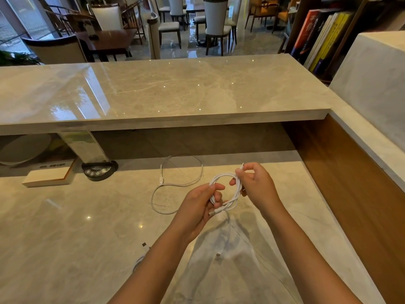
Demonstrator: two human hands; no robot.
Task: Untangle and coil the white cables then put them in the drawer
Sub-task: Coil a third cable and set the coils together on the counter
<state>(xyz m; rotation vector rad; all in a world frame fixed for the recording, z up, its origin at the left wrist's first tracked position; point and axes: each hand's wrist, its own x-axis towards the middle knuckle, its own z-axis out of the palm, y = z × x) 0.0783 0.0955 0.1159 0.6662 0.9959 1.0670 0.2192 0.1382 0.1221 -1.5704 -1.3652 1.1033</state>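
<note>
A white cable coil [225,178] hangs in the air above the marble desk [87,238], held between both hands. My left hand [197,207] grips its left side, with a USB plug poking out by the thumb. My right hand [256,183] pinches the coil's right side, a small plug tip showing above the fingers. A loose end [218,256] dangles below the coil. A second white cable [175,185] lies loosely looped on the desk behind my left hand. A third cable's plug [145,246] lies by my left forearm. No drawer is in view.
A raised marble counter [175,91] runs across the back. Under it sit a black round socket unit [99,170], a white box [48,175] and a pale round dish [24,148]. A wood panel [350,194] walls the right side. Books [320,36] stand far right.
</note>
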